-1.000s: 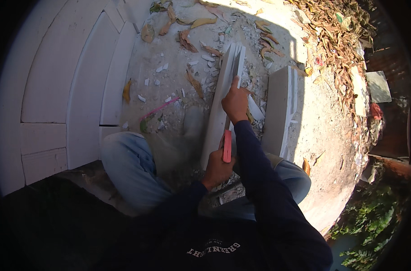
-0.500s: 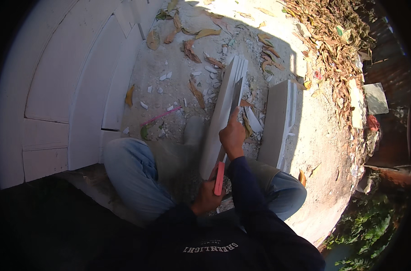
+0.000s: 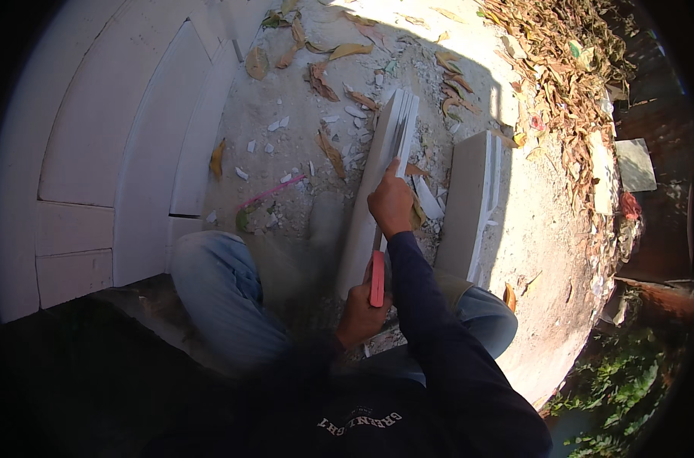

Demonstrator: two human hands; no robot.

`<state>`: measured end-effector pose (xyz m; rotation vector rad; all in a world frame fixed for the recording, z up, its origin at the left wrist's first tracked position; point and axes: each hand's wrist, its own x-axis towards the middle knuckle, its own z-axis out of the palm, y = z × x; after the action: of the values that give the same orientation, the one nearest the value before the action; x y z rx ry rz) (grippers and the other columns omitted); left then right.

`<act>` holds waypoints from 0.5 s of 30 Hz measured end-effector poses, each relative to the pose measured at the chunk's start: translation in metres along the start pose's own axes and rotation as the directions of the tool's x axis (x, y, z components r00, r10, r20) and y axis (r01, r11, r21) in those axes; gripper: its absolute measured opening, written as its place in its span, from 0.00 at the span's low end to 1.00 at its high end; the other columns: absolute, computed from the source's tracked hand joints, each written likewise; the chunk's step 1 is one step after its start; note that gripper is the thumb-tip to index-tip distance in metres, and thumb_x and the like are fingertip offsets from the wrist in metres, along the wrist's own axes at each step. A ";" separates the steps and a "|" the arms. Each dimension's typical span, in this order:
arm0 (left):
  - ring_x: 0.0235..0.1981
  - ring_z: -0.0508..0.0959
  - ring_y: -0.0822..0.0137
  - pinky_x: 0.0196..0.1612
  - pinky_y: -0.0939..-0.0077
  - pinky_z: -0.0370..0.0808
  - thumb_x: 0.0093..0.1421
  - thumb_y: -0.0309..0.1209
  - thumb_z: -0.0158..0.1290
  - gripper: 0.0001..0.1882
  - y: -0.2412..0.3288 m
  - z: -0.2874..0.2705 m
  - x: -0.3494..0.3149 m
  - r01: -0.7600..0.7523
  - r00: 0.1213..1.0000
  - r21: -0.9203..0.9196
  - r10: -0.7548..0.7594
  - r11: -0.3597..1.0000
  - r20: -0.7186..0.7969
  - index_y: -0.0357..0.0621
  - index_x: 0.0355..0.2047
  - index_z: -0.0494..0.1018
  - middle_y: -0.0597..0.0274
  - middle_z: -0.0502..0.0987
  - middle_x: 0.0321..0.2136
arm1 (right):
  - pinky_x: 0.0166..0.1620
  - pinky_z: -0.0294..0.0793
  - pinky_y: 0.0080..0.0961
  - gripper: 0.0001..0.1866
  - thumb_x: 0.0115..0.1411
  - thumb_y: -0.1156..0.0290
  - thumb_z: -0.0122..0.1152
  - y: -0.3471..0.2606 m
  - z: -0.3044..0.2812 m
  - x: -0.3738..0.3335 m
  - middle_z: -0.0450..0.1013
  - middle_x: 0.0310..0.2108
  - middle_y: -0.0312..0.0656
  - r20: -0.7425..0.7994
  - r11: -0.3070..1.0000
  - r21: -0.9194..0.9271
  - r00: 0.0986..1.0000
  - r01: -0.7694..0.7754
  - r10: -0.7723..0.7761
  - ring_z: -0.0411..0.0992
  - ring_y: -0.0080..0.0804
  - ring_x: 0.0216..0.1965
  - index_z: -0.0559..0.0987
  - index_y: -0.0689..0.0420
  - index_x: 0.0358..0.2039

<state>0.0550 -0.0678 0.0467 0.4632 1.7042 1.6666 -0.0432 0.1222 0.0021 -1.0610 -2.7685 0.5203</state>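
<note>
A long pale grey-white board or block (image 3: 366,217), with grooves along its right edge, lies lengthwise between my legs. Along that edge runs the grey blade of a hand saw with a pink-red handle (image 3: 377,279). My left hand (image 3: 362,314) is wrapped round the handle at the board's near end. Farther up, my right hand (image 3: 391,200) is on the blade and the board's edge, its index finger pointing forward and its other fingers curled. The teeth and part of the blade are hidden beneath the right hand.
A second pale block (image 3: 465,206) lies to the right. White chips (image 3: 355,111), dry leaves (image 3: 322,82) and a pink strip (image 3: 270,192) are scattered over the dusty ground. Large white panels (image 3: 152,130) stand at the left. A leaf heap (image 3: 545,69) lies at the far right.
The saw handle and my left hand have moved forward along the board. My right hand has moved slightly forward too, and less of the blade shows beyond it.
</note>
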 end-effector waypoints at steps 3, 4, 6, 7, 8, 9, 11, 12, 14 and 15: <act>0.18 0.70 0.58 0.27 0.60 0.69 0.56 0.24 0.55 0.07 -0.022 -0.001 0.000 -0.054 0.998 0.068 0.056 0.996 -0.027 0.31 0.27 0.71 0.47 0.71 0.18 | 0.31 0.75 0.46 0.45 0.48 0.79 0.60 0.005 0.001 0.003 0.75 0.24 0.57 -0.066 0.999 -0.020 0.997 0.032 -0.034 0.76 0.54 0.25 0.56 0.75 0.67; 0.19 0.71 0.57 0.28 0.60 0.70 0.55 0.24 0.56 0.07 -0.003 -0.008 0.005 0.003 0.999 0.093 0.001 0.996 -0.038 0.31 0.26 0.72 0.48 0.71 0.17 | 0.30 0.75 0.46 0.44 0.49 0.78 0.59 0.007 0.001 -0.001 0.75 0.23 0.56 -0.086 0.999 -0.029 0.995 0.042 -0.044 0.76 0.53 0.24 0.55 0.76 0.67; 0.19 0.72 0.56 0.29 0.60 0.70 0.55 0.24 0.56 0.07 0.006 -0.017 -0.031 0.073 0.997 0.093 -0.070 0.993 -0.037 0.31 0.26 0.72 0.46 0.72 0.18 | 0.28 0.75 0.46 0.44 0.50 0.78 0.59 -0.002 0.002 -0.017 0.75 0.22 0.55 -0.065 0.999 -0.031 0.997 0.043 -0.045 0.76 0.51 0.23 0.54 0.76 0.67; 0.20 0.73 0.56 0.29 0.59 0.70 0.55 0.24 0.55 0.07 0.008 -0.021 -0.040 0.086 0.996 0.097 -0.083 0.991 -0.036 0.31 0.26 0.72 0.46 0.72 0.19 | 0.28 0.75 0.46 0.44 0.50 0.78 0.59 -0.014 -0.003 -0.041 0.75 0.22 0.55 -0.037 0.999 -0.027 0.999 0.023 -0.024 0.76 0.52 0.23 0.54 0.76 0.67; 0.20 0.73 0.55 0.29 0.60 0.70 0.55 0.24 0.55 0.07 0.000 -0.024 -0.047 0.018 1.000 0.093 -0.016 0.995 -0.021 0.32 0.26 0.72 0.45 0.72 0.19 | 0.28 0.74 0.46 0.45 0.50 0.78 0.59 -0.021 -0.004 -0.054 0.75 0.22 0.55 0.001 1.000 -0.023 1.000 -0.008 0.008 0.76 0.52 0.23 0.53 0.76 0.67; 0.21 0.73 0.54 0.30 0.60 0.70 0.55 0.24 0.55 0.06 -0.013 -0.026 -0.049 -0.053 0.998 0.093 0.054 0.994 -0.011 0.32 0.26 0.72 0.44 0.72 0.20 | 0.28 0.74 0.46 0.45 0.50 0.78 0.59 -0.023 -0.003 -0.044 0.75 0.22 0.55 -0.021 1.000 -0.005 1.000 0.001 -0.001 0.76 0.52 0.23 0.53 0.76 0.68; 0.22 0.75 0.52 0.30 0.59 0.70 0.55 0.24 0.55 0.06 -0.024 -0.023 -0.033 -0.077 0.997 0.112 0.078 0.991 -0.006 0.32 0.25 0.71 0.43 0.72 0.21 | 0.27 0.74 0.46 0.46 0.50 0.79 0.59 -0.007 0.007 -0.035 0.75 0.22 0.55 -0.036 1.000 0.019 0.999 0.006 -0.005 0.76 0.52 0.22 0.52 0.76 0.68; 0.23 0.76 0.51 0.31 0.59 0.71 0.54 0.24 0.54 0.06 -0.021 -0.017 -0.011 -0.029 1.000 0.136 0.028 0.990 0.003 0.32 0.25 0.71 0.42 0.72 0.21 | 0.28 0.74 0.46 0.46 0.49 0.79 0.59 0.005 0.014 -0.013 0.75 0.22 0.56 -0.079 1.000 -0.008 0.997 0.008 -0.009 0.76 0.52 0.23 0.52 0.76 0.68; 0.24 0.77 0.45 0.32 0.57 0.71 0.54 0.24 0.54 0.06 -0.020 -0.004 0.023 -0.041 0.999 0.134 0.041 0.990 -0.001 0.33 0.24 0.70 0.41 0.72 0.21 | 0.29 0.75 0.46 0.45 0.49 0.80 0.59 0.014 0.014 0.022 0.76 0.23 0.57 -0.104 1.000 -0.001 0.995 0.001 -0.001 0.77 0.54 0.24 0.53 0.76 0.68; 0.25 0.77 0.42 0.32 0.55 0.72 0.54 0.23 0.54 0.06 -0.023 0.000 0.032 -0.099 0.995 0.109 0.101 0.989 -0.021 0.33 0.24 0.70 0.41 0.71 0.20 | 0.29 0.75 0.46 0.45 0.50 0.80 0.58 0.014 0.014 0.031 0.76 0.23 0.58 -0.121 1.000 0.005 0.993 0.010 -0.010 0.77 0.54 0.24 0.53 0.76 0.68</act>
<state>0.0379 -0.0479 0.0171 0.5891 1.8233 1.6629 -0.0604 0.1488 -0.0161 -1.0408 -2.6646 0.4468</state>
